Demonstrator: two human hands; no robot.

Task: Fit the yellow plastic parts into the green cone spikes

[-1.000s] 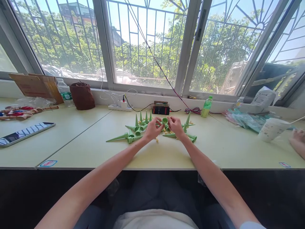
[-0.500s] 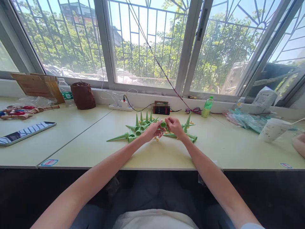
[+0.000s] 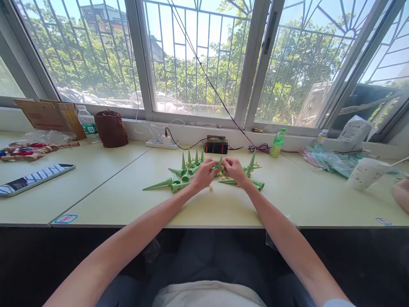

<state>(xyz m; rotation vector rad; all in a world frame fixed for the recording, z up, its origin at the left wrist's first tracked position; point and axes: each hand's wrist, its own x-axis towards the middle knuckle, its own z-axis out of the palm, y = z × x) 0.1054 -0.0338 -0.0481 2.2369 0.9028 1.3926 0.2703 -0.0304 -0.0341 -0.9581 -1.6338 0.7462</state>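
Note:
Between my two hands a green plastic spike (image 3: pixel 220 162) stands point up. The fingers of my left hand (image 3: pixel 203 174) are closed around its side. My right hand (image 3: pixel 234 169) is pinched against the spike's other side; any small part between its fingertips is hidden. More hollow green spikes lie to the left, one long spike (image 3: pixel 158 184) pointing left and an open-ended one (image 3: pixel 179 186) beside it. Several stand upright behind my left hand, such as a spike (image 3: pixel 183 162). Past my right hand are an upright spike (image 3: pixel 252 162) and lying ones. A small yellow piece (image 3: pixel 211 187) rests near my left hand.
On the left lie a phone (image 3: pixel 36 179) and wooden toys (image 3: pixel 30 150), with a brown pouch (image 3: pixel 110 128) behind. A power strip (image 3: pixel 161 144), a small dark device (image 3: pixel 216 146) and a green bottle (image 3: pixel 277 143) line the back. A plastic cup (image 3: pixel 367 174) and another person's hand (image 3: pixel 401 194) are at right.
The spike between my hands has turned from showing its round open end to standing point up. My left hand has rolled over it, palm down. My right hand stays nearly in place.

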